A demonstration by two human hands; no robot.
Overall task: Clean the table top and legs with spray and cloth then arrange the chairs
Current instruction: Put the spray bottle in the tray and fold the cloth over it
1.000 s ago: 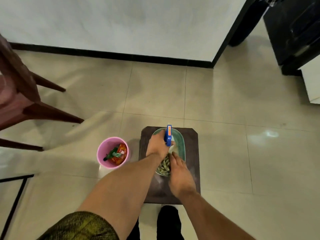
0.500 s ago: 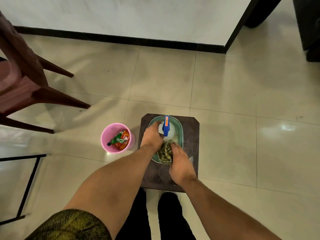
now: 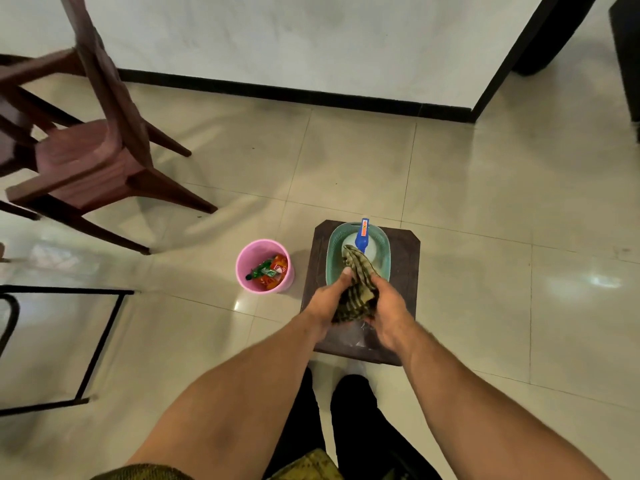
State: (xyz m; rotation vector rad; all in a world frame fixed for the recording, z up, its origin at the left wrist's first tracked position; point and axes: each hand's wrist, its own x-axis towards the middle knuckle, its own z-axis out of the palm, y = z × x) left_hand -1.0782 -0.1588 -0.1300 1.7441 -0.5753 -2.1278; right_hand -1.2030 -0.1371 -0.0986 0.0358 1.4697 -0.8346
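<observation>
A striped green-and-black cloth [image 3: 356,289] is bunched between my left hand [image 3: 325,304] and my right hand [image 3: 389,311], both gripping it just above the near end of a green basket [image 3: 334,251]. The basket sits on a small dark stool [image 3: 407,271]. A white spray bottle with a blue trigger head [image 3: 363,237] stands in the basket's far end, untouched. At the left stands a brown wooden chair [image 3: 86,164]. The glass table's black metal frame [image 3: 100,341] shows at the lower left edge.
A pink bin [image 3: 247,271] holding wrappers sits on the tiled floor just left of the stool. A white wall with a black skirting [image 3: 277,91] runs behind. My feet in dark trousers [image 3: 349,410] are right below the stool.
Both hands have lifted the cloth up out of the basket and pulled it toward me. My left hand has left the spray bottle, which stays in the basket. The view has shifted right and back.
</observation>
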